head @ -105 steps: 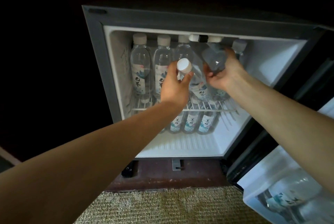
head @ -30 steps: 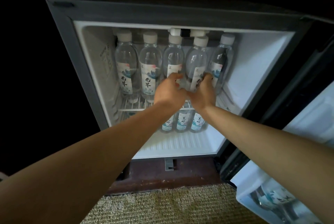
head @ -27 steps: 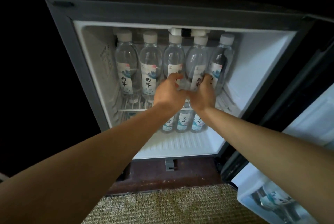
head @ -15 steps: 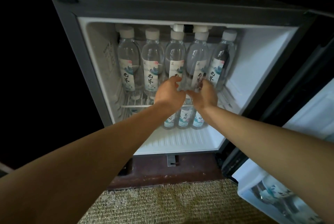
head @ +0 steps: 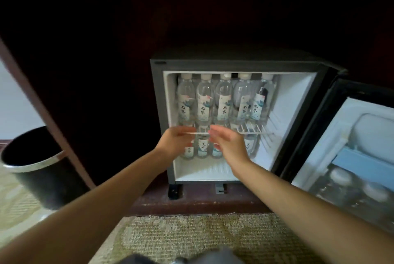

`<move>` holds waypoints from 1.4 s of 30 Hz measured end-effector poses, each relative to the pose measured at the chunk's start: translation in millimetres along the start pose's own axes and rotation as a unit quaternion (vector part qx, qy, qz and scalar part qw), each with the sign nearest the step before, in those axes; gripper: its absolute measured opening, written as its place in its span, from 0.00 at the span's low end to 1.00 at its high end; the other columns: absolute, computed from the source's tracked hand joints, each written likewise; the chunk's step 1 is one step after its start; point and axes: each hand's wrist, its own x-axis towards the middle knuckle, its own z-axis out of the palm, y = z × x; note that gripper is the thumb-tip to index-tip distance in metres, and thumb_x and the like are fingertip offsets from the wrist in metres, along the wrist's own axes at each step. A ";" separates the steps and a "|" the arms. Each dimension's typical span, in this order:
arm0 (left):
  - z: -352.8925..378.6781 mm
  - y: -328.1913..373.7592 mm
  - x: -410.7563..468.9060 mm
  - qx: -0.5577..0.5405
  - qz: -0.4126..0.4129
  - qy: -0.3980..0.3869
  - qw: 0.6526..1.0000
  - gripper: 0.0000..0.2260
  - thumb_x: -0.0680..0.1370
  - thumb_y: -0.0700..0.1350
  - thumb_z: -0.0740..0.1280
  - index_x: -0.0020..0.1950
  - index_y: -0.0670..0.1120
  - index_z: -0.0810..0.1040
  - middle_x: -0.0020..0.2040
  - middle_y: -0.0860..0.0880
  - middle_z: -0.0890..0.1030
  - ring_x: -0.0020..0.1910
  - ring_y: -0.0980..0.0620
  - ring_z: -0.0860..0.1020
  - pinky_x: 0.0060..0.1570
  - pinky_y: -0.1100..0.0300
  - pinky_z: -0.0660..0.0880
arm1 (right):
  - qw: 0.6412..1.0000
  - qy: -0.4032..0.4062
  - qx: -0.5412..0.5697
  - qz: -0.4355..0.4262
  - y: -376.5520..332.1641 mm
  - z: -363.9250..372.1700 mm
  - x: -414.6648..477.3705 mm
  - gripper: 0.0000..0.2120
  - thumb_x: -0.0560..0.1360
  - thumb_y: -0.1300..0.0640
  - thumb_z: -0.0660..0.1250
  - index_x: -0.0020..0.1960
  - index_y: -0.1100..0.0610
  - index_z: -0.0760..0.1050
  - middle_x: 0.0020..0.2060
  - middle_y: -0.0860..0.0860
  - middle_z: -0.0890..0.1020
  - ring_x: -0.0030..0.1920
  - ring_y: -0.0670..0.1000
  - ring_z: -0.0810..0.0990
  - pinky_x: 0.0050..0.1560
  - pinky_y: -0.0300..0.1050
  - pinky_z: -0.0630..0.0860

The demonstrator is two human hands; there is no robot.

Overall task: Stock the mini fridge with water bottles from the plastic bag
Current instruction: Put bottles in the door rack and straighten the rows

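Observation:
The mini fridge [head: 298, 97] stands open inside a dark wooden cabinet. Several clear water bottles [head: 223, 97] with white caps and blue-white labels stand in a row on its wire shelf [head: 253, 130]. More bottles [head: 202, 146] stand on the lower level behind my hands. My left hand [head: 174, 142] and my right hand [head: 226, 144] hover in front of the shelf's edge, blurred, fingers apart, holding nothing. No plastic bag is in view.
The fridge door [head: 351, 157] hangs open to the right, with bottles [head: 341, 178] in its rack. A black round bin [head: 36, 170] stands on the woven carpet [head: 191, 238] at the left. A dark wooden cabinet wall [head: 64, 93] rises between bin and fridge.
Both hands have let go of the bottles on the shelf and pulled back out of the fridge. The camera has moved back, bringing the bin and more of the door into view.

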 end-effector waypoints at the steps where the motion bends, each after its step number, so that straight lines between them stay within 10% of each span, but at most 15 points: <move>1: -12.1 -3.4 -15.1 -0.019 -0.016 0.009 1.000 0.11 0.79 0.37 0.64 0.60 0.41 0.78 0.48 0.45 0.80 0.40 0.53 0.77 0.39 0.62 0.71 | 0.999 -0.022 0.025 0.009 -6.3 8.2 -13.3 0.14 0.77 0.60 0.67 0.61 0.57 0.78 0.57 0.53 0.82 0.54 0.51 0.81 0.56 0.45 0.78; 8: -97.2 -39.2 -102.0 -0.066 -0.105 0.051 0.991 0.12 0.81 0.36 0.59 0.61 0.43 0.76 0.55 0.44 0.80 0.55 0.44 0.78 0.60 0.50 0.71 | 0.981 -0.168 0.083 0.052 -43.3 57.4 -89.7 0.13 0.78 0.61 0.64 0.62 0.58 0.76 0.54 0.53 0.83 0.53 0.49 0.80 0.56 0.42 0.77; 28: -254.8 -286.1 -146.1 -0.115 -0.316 0.302 0.892 0.18 0.77 0.35 0.64 0.67 0.40 0.72 0.50 0.41 0.76 0.37 0.51 0.73 0.36 0.59 0.70 | 0.906 -0.367 -0.038 0.206 42.3 277.1 -123.6 0.10 0.80 0.57 0.62 0.60 0.56 0.76 0.51 0.52 0.84 0.50 0.49 0.81 0.55 0.44 0.77; 35: -245.4 -365.8 -116.1 -0.135 -0.346 0.372 0.851 0.31 0.71 0.40 0.74 0.70 0.40 0.64 0.63 0.40 0.73 0.59 0.40 0.75 0.53 0.52 0.74 | 0.842 -0.450 -0.089 0.285 110.6 370.1 -141.4 0.16 0.80 0.52 0.62 0.65 0.57 0.73 0.51 0.49 0.82 0.51 0.49 0.80 0.53 0.43 0.77; 42: -237.9 -417.0 -82.6 -0.083 -0.332 0.421 0.840 0.31 0.71 0.41 0.75 0.71 0.43 0.65 0.64 0.42 0.73 0.55 0.48 0.75 0.52 0.58 0.74 | 0.828 -0.433 -0.089 0.344 164.2 388.2 -144.7 0.15 0.80 0.53 0.61 0.64 0.58 0.73 0.52 0.51 0.82 0.49 0.50 0.80 0.57 0.48 0.76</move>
